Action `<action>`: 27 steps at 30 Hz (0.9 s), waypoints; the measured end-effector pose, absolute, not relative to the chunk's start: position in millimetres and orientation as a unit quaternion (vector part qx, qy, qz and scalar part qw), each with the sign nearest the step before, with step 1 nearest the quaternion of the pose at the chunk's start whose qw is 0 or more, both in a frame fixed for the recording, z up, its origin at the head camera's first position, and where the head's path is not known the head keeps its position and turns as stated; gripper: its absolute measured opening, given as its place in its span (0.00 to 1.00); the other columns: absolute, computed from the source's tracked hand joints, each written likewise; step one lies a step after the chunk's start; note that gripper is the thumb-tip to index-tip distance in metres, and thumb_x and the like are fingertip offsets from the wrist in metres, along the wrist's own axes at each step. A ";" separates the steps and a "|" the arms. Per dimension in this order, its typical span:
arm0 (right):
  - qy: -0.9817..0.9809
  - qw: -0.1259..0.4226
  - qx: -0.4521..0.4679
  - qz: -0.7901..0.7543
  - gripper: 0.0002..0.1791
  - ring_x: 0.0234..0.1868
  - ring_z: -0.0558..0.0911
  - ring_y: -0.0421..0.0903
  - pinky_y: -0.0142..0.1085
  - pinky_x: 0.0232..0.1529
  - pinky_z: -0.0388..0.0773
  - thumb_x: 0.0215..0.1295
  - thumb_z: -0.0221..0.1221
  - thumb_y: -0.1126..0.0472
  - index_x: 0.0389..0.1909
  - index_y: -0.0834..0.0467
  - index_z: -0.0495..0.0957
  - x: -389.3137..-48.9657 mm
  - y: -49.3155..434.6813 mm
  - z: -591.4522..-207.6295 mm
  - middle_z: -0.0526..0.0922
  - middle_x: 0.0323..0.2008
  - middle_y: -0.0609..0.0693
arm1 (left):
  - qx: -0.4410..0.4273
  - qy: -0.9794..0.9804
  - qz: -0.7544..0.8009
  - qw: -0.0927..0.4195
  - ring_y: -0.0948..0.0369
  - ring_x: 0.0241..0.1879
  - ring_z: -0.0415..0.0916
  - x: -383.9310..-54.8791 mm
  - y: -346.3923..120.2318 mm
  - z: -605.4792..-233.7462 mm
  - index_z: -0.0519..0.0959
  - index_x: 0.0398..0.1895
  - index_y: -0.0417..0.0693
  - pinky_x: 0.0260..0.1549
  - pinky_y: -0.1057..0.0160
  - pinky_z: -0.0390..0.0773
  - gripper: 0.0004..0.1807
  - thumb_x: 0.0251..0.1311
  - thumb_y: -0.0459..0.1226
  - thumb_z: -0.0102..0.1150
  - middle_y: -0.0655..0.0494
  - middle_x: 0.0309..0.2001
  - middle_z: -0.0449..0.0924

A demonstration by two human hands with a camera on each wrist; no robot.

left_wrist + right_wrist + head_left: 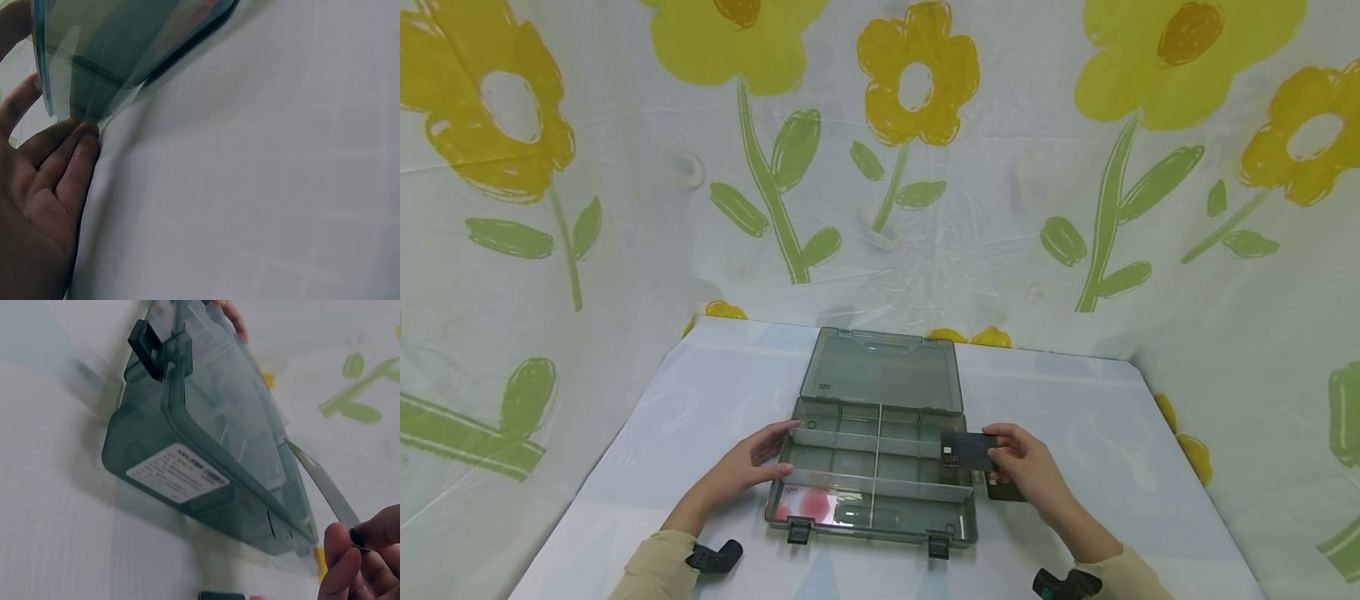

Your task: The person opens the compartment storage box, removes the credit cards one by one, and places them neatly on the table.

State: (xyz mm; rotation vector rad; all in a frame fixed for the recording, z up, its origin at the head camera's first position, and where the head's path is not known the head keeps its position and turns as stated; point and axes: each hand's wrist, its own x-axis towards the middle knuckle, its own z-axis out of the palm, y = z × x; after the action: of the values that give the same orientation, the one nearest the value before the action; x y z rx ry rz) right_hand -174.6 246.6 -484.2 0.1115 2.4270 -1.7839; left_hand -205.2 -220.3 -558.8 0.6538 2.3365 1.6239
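Note:
A grey-green see-through plastic organizer box (922, 510) lies with its lid (880, 371) folded back. My left hand (752, 457) rests against its left side, fingers fairly straight; in the left wrist view their tips touch the outer wall. Between thumb and fingers, my right hand (1026, 468) pinches a black card (972, 452) printed "VIP", held over the right end of the middle row. Seen edge-on in the right wrist view, the card (325, 484) slants toward the box rim. A white card with red circles (805, 504) lies in the front left compartment.
Partly under my right hand, another dark flat item (1006, 492) lies on the table beside the box. Clear dividers (917, 488) part the box into several compartments. Two latches (937, 546) stick out at its front. Flower-printed sheets (917, 192) hang around the white table (1060, 400).

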 end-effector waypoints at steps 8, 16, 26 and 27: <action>0.826 0.049 0.071 -0.556 0.20 0.34 0.84 0.53 0.37 0.33 0.85 0.71 0.58 0.68 0.63 0.63 0.75 -172.4 265.3 -483.6 0.78 0.47 0.59 | 0.220 0.796 0.553 0.109 0.39 0.76 0.52 -203.8 -219.8 -558.0 0.62 0.77 0.48 0.73 0.53 0.59 0.38 0.67 0.37 0.66 0.41 0.76 0.59; 0.837 0.044 0.098 -0.537 0.21 0.32 0.83 0.49 0.36 0.30 0.83 0.72 0.56 0.67 0.64 0.62 0.73 -171.8 288.5 -487.6 0.78 0.50 0.62 | 0.219 0.797 0.552 0.108 0.39 0.76 0.52 -204.3 -219.7 -558.9 0.63 0.77 0.49 0.73 0.52 0.58 0.37 0.67 0.36 0.66 0.41 0.76 0.60; 0.837 0.041 0.111 -0.534 0.21 0.30 0.82 0.48 0.34 0.28 0.80 0.73 0.55 0.68 0.65 0.66 0.71 -167.8 314.1 -493.3 0.78 0.48 0.61 | 0.218 0.797 0.553 0.110 0.39 0.76 0.52 -204.5 -220.0 -559.1 0.62 0.77 0.49 0.73 0.52 0.58 0.38 0.67 0.37 0.66 0.41 0.76 0.59; 0.837 0.040 0.114 -0.533 0.21 0.30 0.82 0.47 0.34 0.28 0.80 0.73 0.55 0.68 0.65 0.66 0.71 -167.1 316.4 -493.9 0.78 0.48 0.61 | 0.218 0.797 0.553 0.109 0.39 0.76 0.52 -204.4 -219.9 -559.1 0.62 0.77 0.49 0.73 0.52 0.58 0.38 0.67 0.37 0.66 0.41 0.76 0.59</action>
State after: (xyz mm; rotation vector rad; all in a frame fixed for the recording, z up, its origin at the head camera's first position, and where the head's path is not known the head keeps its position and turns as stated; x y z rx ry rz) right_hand -167.1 316.4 -493.9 0.3478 2.5659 -1.6333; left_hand -204.4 -219.9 -559.1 0.6418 2.3428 1.6249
